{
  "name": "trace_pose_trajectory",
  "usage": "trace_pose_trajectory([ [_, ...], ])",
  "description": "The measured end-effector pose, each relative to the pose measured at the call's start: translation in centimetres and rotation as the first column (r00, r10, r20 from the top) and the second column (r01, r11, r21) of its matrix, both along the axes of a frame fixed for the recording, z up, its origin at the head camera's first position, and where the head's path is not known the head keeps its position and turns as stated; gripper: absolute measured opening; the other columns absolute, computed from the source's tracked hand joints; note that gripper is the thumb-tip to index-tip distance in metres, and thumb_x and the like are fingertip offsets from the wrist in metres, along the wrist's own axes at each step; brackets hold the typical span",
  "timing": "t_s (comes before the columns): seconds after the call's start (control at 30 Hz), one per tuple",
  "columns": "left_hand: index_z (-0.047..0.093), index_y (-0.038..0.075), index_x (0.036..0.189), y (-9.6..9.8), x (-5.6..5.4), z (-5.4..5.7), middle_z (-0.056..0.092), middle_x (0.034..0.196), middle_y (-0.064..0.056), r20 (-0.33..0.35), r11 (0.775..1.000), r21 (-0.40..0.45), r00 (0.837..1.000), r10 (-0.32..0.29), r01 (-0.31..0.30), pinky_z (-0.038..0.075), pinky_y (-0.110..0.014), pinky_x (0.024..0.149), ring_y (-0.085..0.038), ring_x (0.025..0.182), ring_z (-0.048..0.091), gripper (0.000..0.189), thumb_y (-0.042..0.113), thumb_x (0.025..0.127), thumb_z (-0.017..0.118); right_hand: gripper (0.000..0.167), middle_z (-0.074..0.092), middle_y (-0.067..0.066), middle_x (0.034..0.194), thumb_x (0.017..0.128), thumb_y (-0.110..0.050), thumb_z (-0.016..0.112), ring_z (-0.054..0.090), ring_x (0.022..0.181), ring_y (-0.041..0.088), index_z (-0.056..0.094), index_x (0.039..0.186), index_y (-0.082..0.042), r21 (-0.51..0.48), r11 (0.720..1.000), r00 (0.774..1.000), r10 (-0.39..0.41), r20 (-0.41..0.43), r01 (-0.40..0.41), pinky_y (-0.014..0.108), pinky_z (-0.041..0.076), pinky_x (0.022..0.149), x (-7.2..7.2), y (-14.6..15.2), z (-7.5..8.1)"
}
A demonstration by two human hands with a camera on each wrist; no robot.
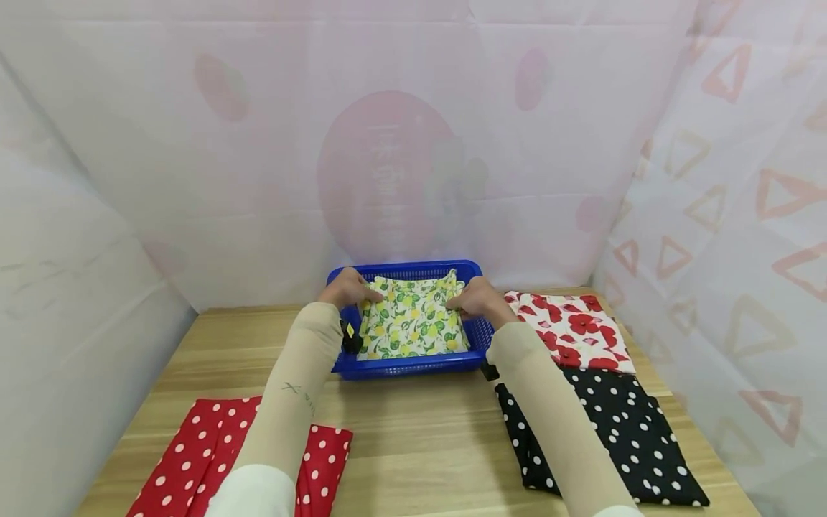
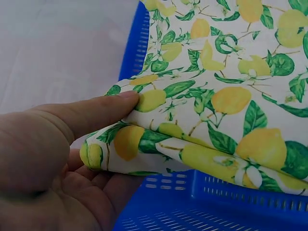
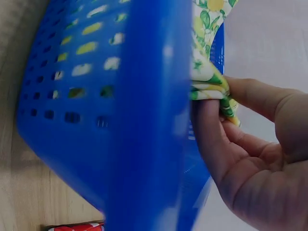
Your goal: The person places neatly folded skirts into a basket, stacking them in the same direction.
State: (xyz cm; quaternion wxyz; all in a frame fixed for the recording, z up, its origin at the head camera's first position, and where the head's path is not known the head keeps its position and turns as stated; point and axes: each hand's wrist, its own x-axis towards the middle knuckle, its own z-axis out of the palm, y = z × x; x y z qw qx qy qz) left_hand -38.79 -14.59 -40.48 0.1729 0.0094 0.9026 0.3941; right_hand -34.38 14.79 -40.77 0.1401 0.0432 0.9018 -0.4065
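Observation:
A folded lemon-print cloth (image 1: 413, 319), white with yellow lemons and green leaves, lies inside a blue plastic basket (image 1: 407, 370). My left hand (image 1: 349, 289) pinches the cloth's left edge between thumb and fingers. In the left wrist view, the thumb of this hand (image 2: 91, 115) presses on top while the fingers pass beneath the fold. At the cloth's right side my right hand (image 1: 478, 298) pinches a bunched edge, and the right wrist view shows that hand (image 3: 260, 149) just inside the basket rim (image 3: 154, 120).
Red polka-dot cloth (image 1: 200, 438) lies at the front left, partly under my left arm. On the right are a red-flowered white cloth (image 1: 578, 330) and a black polka-dot cloth (image 1: 636, 431). White printed sheets (image 1: 400, 143) enclose the wooden table (image 1: 413, 445) at the back and sides.

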Motion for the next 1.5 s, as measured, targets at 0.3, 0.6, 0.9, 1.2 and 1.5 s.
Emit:
trace_pose_trajectory([
  [0.3,0.064,0.01,0.065,0.2,0.3,-1.0,0.053,0.064,0.003,-0.011,0.996,-0.083,1.0,0.017,-0.018,0.036,-0.031,0.057,-0.013,0.057,0.035,0.037,0.025,0.094,0.081,0.029,0.073,0.013,0.098,0.1,-0.019,0.073,0.078,0.094,0.029,0.068,0.116,0.004,0.102,0.995,1.0,0.01,0.017,-0.012,0.039,0.064,0.089,1.0,-1.3,0.2],
  [0.6,0.039,0.02,0.052,-1.2,0.4,0.0,0.025,0.051,0.008,-0.12,0.992,-0.106,0.989,-0.08,0.068,0.025,-0.03,0.049,-0.01,0.048,0.017,0.058,0.025,0.1,0.071,0.052,0.061,0.014,0.116,0.101,-0.036,0.07,0.055,0.088,0.022,0.057,0.131,0.003,0.23,0.971,0.997,0.062,0.046,-0.07,0.035,0.052,0.075,1.5,-0.7,1.2],
  [0.9,0.058,-0.013,0.136,-2.6,3.0,2.6,0.066,0.127,-0.03,-0.257,0.969,-0.16,0.94,-0.226,0.189,0.058,-0.05,0.098,-0.041,0.114,0.067,0.048,0.025,0.106,0.061,0.067,0.064,0.025,0.14,0.107,-0.052,0.054,0.064,0.13,0.037,0.057,0.14,0.006,0.29,0.944,0.97,0.201,-0.138,-0.154,0.049,0.054,0.112,4.1,0.2,3.6],
  [1.2,0.036,-0.014,0.156,-5.1,7.5,5.2,0.044,0.158,-0.035,-0.366,0.921,-0.34,0.875,-0.317,0.191,0.038,-0.064,0.122,-0.052,0.148,0.043,0.071,0.029,0.106,0.061,0.102,0.015,0.022,0.176,0.104,-0.072,0.041,0.013,0.165,0.041,0.011,0.168,0.001,0.526,0.826,0.883,0.387,-0.267,-0.203,0.06,0.015,0.133,6.4,3.3,2.5],
  [1.5,0.029,-0.002,0.164,-8.4,13.4,3.7,0.032,0.168,-0.03,-0.419,0.886,-0.453,0.855,-0.306,0.096,0.034,-0.072,0.12,-0.053,0.154,0.033,0.093,0.054,0.1,0.065,0.112,0.017,0.024,0.176,0.098,-0.08,0.044,0.011,0.165,0.043,0.013,0.167,0.002,0.579,0.799,0.856,0.408,-0.318,-0.166,0.061,0.015,0.133,7.1,5.0,-0.9],
])
